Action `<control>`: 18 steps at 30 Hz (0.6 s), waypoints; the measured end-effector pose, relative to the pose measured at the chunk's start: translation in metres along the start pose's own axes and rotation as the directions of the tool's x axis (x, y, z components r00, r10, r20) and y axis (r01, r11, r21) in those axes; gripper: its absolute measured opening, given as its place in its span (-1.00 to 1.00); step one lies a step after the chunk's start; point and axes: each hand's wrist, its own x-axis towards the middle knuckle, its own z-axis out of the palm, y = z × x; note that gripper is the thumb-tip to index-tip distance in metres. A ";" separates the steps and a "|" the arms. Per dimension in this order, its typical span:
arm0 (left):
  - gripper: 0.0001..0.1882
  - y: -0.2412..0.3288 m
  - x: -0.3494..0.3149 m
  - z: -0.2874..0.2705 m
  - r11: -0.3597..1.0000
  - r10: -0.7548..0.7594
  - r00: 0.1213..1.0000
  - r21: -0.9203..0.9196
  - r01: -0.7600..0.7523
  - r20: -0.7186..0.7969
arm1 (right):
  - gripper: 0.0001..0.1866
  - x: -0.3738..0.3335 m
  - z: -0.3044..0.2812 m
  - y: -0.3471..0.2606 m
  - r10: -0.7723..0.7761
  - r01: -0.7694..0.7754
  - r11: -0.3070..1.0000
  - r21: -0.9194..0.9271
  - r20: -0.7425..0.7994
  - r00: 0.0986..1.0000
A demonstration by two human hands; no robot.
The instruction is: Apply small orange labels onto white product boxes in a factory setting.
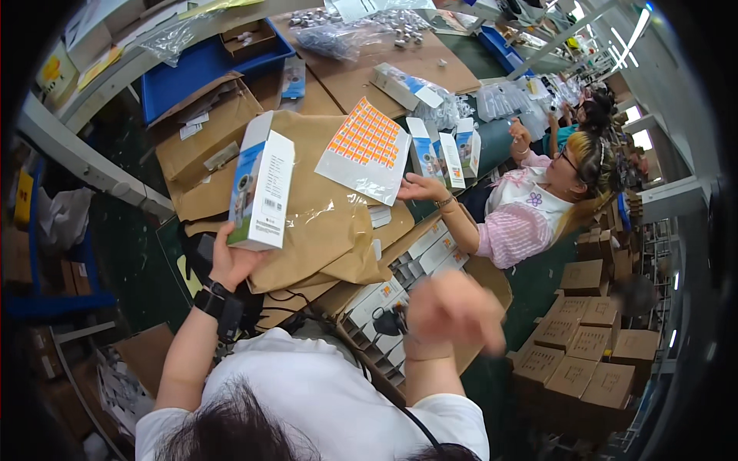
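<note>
My left hand point(233, 260) grips the lower end of a white and blue product box point(270, 184), fingers wrapped round its edge. The box is tilted over brown wrapping paper point(319, 234) on the table. Raised over a carton of packed boxes, my right hand point(453, 311) is smeared by motion, so its fingers and anything in them cannot be made out. Beyond the paper lies a sheet of orange stickers point(361, 150), its lower part bare of stickers. A co-worker's open hand point(423, 188) reaches to the sheet's right edge.
An open carton point(357, 307) of white boxes stands close at my front right. Several upright product boxes point(446, 157) are near the co-worker point(530, 200). A blue tray point(177, 81) sits at the far left, with small metal parts point(400, 29) at the back. Stacked cartons point(576, 346) fill the right.
</note>
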 end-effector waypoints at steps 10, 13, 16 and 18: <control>-0.29 -0.030 -0.014 -0.022 0.965 -0.257 0.957 -0.008 0.261 0.132 | -0.38 -0.078 0.070 0.150 0.945 -0.887 0.196 0.419 0.161 0.284; -0.35 -0.035 -0.006 -0.028 0.944 -0.329 0.931 0.086 0.320 0.155 | -0.39 -0.075 0.072 0.154 0.948 -0.844 0.025 0.535 0.255 0.190; -0.38 -0.036 -0.001 -0.011 0.909 -0.320 0.945 0.300 0.288 0.064 | -0.41 -0.066 0.073 0.157 0.958 -0.882 0.057 0.468 0.222 0.180; -0.38 -0.027 -0.006 -0.009 0.866 -0.284 0.959 0.434 0.250 0.014 | -0.42 -0.061 0.071 0.161 0.953 -0.914 0.121 0.387 0.211 0.216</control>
